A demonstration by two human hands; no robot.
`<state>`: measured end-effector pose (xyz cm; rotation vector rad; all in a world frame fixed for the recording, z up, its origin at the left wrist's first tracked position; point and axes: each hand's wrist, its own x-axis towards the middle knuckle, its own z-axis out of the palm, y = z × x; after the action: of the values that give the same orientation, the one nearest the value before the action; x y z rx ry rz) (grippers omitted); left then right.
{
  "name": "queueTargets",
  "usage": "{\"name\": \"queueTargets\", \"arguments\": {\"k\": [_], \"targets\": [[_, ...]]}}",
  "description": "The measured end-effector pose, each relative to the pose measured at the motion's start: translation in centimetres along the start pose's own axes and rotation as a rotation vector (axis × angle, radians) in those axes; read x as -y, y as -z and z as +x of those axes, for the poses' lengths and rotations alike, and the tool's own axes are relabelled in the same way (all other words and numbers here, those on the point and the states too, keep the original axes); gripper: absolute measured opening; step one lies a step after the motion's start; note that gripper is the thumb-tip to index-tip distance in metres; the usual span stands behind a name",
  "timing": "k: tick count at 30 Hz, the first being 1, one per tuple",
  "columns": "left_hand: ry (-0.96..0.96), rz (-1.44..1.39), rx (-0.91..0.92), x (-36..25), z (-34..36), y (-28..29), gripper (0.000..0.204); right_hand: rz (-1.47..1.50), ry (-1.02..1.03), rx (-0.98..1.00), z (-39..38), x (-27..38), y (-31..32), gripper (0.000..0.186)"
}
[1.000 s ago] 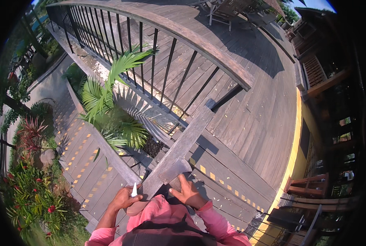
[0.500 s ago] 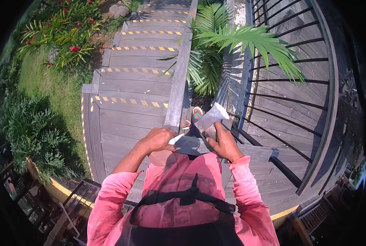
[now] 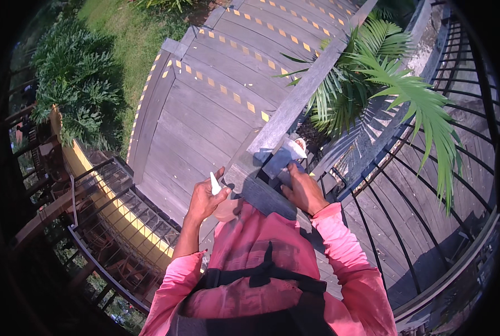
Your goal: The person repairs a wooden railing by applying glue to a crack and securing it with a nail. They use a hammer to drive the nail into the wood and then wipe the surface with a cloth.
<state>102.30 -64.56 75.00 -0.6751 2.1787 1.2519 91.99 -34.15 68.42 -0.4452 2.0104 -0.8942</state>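
Note:
A white, pointed, cone-shaped piece [image 3: 214, 183] sticks up from my left hand [image 3: 207, 197], whose thumb and fingers close around it. Below that hand is a rounded tan shape [image 3: 228, 209]; I cannot tell whether it belongs to the white piece. My right hand [image 3: 306, 191] grips a grey, tube-like piece [image 3: 277, 164] with a wide whitish end, partly in shade, over the rail corner. Between my hands runs a weathered wooden rail [image 3: 268, 196], close in front of my pink clothing. A long wooden handrail [image 3: 311, 84] meets it at the corner.
Wooden steps edged with yellow dashed strips [image 3: 222, 88] rise ahead. Palm fronds [image 3: 412, 95] hang over the right side, beside a black-barred railing [image 3: 395, 235]. A leafy bush [image 3: 79, 78] and grass lie left. At lower left, a yellow-edged ledge [image 3: 121, 207] borders a lower area with furniture.
The view has turned, swinging the steps to the right. My left hand has come off the rail corner and moved left, tipping the white piece upward. My right hand keeps its grip.

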Motion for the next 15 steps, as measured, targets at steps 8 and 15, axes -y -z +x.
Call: {"name": "queueTargets", "arguments": {"k": [8, 15], "targets": [[-0.013, -0.036, -0.085, 1.3, -0.6, -2.6, 0.037, 0.043, -0.056, -0.164, 0.1, -0.9, -1.8, 0.054], [-0.066, -0.053, -0.107, 1.7, -0.4, -2.8, 0.028, -0.086, 0.1, -0.086, 0.4, -2.6, -0.9, 0.056]]}}
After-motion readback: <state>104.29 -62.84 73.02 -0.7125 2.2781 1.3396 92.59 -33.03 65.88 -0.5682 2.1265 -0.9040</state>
